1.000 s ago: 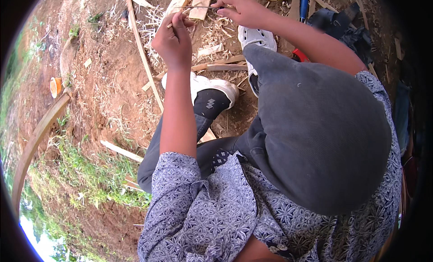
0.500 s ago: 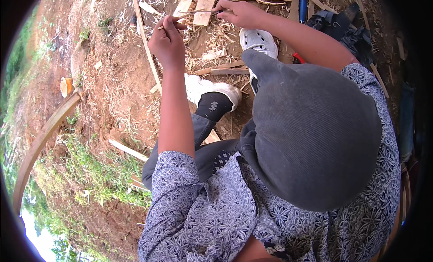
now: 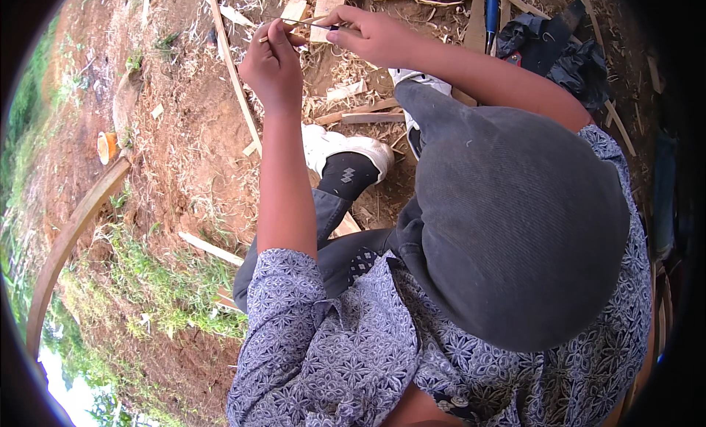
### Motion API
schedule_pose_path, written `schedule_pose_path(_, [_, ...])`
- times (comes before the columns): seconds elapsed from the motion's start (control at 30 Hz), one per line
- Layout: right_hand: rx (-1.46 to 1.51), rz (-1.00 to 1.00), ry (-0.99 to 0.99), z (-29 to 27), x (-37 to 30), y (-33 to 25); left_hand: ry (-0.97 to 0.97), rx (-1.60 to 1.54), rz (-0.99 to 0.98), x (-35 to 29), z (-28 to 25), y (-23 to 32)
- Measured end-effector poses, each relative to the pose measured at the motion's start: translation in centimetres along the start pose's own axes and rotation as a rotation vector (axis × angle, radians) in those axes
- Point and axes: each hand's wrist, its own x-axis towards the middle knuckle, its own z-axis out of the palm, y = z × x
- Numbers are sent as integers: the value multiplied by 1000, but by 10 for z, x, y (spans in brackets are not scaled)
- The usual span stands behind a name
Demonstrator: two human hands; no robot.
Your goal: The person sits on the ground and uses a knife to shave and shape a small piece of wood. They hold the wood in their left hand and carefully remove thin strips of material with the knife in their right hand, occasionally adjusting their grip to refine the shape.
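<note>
My left hand (image 3: 271, 65), at the top and left of centre, pinches a thin pale wooden stick (image 3: 312, 19) between thumb and fingers. My right hand (image 3: 371, 37), just to its right, is closed on a slim knife (image 3: 307, 24) with a dark handle. Its narrow dark blade reaches across to the left fingertips, alongside the stick. Whether blade and stick touch, I cannot tell. The fingers partly cover both the stick's left end and the knife handle. Both arms stretch out over the ground, above my white shoes (image 3: 346, 149).
A dark grey cap (image 3: 515, 228) hides much of the right side. Wood shavings and a long wooden strip (image 3: 235, 74) lie on brown soil. A blue-handled tool (image 3: 491, 15) and black plastic (image 3: 577, 66) lie at upper right. A curved wooden beam (image 3: 70, 239) stands at left.
My right hand has moved left and slightly down with the knife, closer to my left hand. The left hand has barely shifted and keeps its pinch on the stick.
</note>
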Motion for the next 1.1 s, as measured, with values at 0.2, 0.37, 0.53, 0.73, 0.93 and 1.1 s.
schedule_pose_path(0.2, [-189, -45, 11, -1, 7, 19, 47, -25, -42, -1, 5, 1])
schedule_pose_path(0.37, [-299, 65, -34, -15, 6, 38, 29, 23, 127, 2, 17, -2])
schedule_pose_path(0.53, [-324, 77, -44, -18, 7, 38, 33, 29, 77, 1, 16, -3])
schedule_pose_path(0.73, [-389, -30, -40, -15, 22, 77, 59, -58, -140, 17, -1, 2])
schedule_pose_path(0.93, [-326, 127, 20, -30, -1, 97, -12, -49, -118, 18, -5, 3])
schedule_pose_path(1.1, [-178, 169, -22, -30, -4, 81, -127, 56, 2, -4, -5, 1])
